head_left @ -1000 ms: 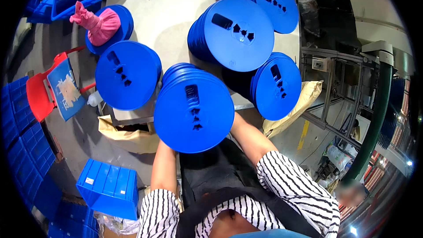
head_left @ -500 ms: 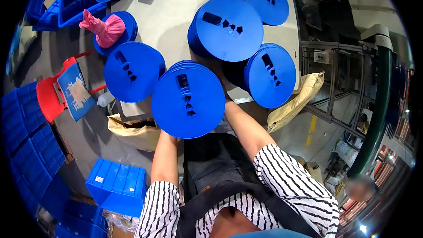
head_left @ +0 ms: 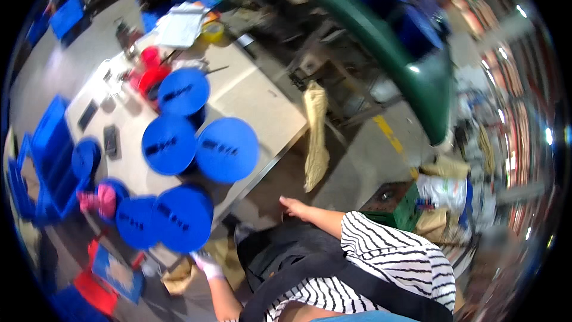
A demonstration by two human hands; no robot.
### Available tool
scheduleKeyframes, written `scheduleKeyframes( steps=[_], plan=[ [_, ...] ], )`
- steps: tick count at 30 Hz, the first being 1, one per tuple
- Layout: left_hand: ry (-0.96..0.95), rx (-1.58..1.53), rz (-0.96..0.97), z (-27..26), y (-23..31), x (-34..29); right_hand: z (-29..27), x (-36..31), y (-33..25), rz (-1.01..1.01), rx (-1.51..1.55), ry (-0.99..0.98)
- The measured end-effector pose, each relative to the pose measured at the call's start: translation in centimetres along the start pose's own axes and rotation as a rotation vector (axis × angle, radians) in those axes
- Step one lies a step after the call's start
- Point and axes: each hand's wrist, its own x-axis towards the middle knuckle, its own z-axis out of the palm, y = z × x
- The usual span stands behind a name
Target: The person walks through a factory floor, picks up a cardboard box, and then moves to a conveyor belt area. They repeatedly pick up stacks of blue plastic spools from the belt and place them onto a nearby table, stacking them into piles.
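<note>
A stack of round blue plastic discs with dark cut-outs (head_left: 182, 219) stands at the table's near corner, beside another blue disc stack (head_left: 137, 223). My left hand (head_left: 207, 264) is just below the nearer stack's edge, pale and smeared by motion; its fingers cannot be made out, nor whether it touches the discs. To the right, away from the table's front edge, my right hand (head_left: 293, 207) is held out with its fingers extended and nothing visible in it. Farther in stand a disc stack (head_left: 227, 150), a second one (head_left: 169, 144) and a third (head_left: 185, 91).
A pink cloth bundle (head_left: 106, 200) sits on discs at the left. Phone-like dark devices (head_left: 111, 141) lie on the pale table (head_left: 262, 95). A red chair (head_left: 95, 289), a tan paper sack (head_left: 316, 143), a green box (head_left: 393, 206) and green machinery (head_left: 393, 53) surround it.
My view has swung to the right, blurring the picture. Both hands have come away from around the near disc stack, which remains at the table corner. My right hand is now out in the open.
</note>
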Motion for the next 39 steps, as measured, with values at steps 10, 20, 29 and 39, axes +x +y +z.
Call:
scheduleKeyframes(
  steps=[10, 20, 29, 39],
  plan=[
    [-0.415, 0.685, -0.114, 0.9, -12.7, -2.5, -12.1, -7.3, 16.5, -0.213, 0.009, -0.022],
    [-0.737, 0.557, 0.243, 24.3, -25.6, -22.8, -35.9, -17.0, 32.1, -0.167, 0.513, 0.42],
    [-1.206, 0.197, 0.87, 37.7, -22.9, -38.7, -57.6, -20.0, 17.0, -0.646, 0.759, 0.588],
    [-1.45, 0.067, 1.113, 50.6, -20.1, -53.1, -73.2, -32.4, -16.1, -1.394, 0.302, 0.428]
  ],
)
